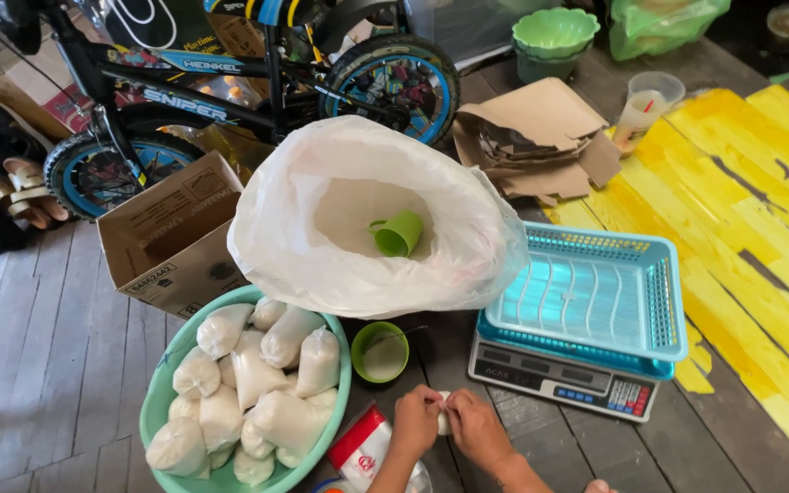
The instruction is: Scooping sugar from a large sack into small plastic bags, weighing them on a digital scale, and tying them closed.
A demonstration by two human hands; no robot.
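My left hand and my right hand meet at the bottom of the head view, both pinching a small white bag between them. Just left of them stands a green basin heaped with several filled white bags. Above the hands a small green bowl holds white powder. Behind it a big white sack stands open, with a green cup lying inside on the white contents. A digital scale carrying a light blue basket sits right of my hands.
A child's bicycle leans at the back, with a cardboard box in front of it. Torn cardboard pieces, stacked green bowls and a plastic cup lie at the back right. A red-and-white packet lies by my left wrist.
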